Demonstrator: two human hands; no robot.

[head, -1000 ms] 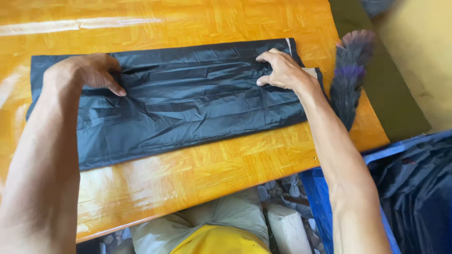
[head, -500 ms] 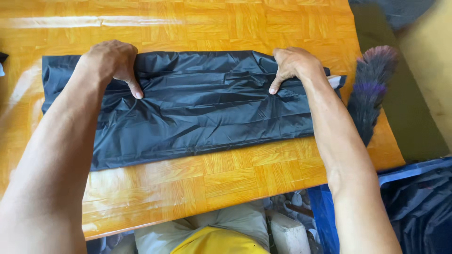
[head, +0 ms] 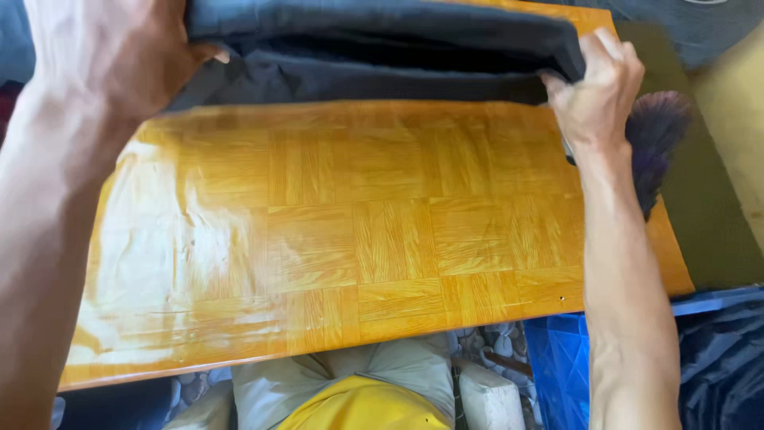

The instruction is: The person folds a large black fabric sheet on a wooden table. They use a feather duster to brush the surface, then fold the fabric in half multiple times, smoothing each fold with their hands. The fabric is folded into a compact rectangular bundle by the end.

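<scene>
I am seeing dark sheets filling the blue crate [head: 557, 366]. My left hand [head: 111, 56] and right hand [head: 597, 87] are gripping the black plastic bag [head: 382, 40] above the tabletop [head: 358, 239]

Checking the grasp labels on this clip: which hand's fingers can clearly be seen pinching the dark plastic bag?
The right hand: its fingers curl over the end of the dark plastic bag. The left hand shows only its back, grip hidden.

Bright daylight; white glare spreads over the glossy counter [head: 199, 239] at left. The near left hand [head: 111, 56] is motion-blurred.
</scene>
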